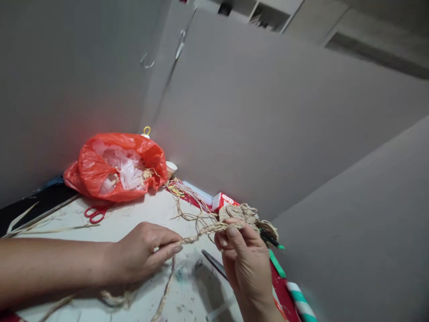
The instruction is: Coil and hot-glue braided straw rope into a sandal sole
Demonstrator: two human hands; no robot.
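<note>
A person's two bare hands held a braided cord (206, 230) outstretched above a marked white board (134, 214), nearer the camera than the red plastic bag (87, 172) and to its right. The left hand (144, 252) pinched one end of the span between thumb and forefinger; the right hand (248, 264), farther from the bag, pinched the other between thumb and fingertips. A thin strand (167, 286) hung by the left fingertips. The step in hand appeared to be working along the braid; the next move seemed to call for firm pinches and even tension, lest the plait loosen. Red-handled scissors (101, 209) lay just in front of the bag, a paper cup (170, 167) stood beside its right edge, and a bundle of braid (239, 212) sat well to its right, behind the right hand.
</note>
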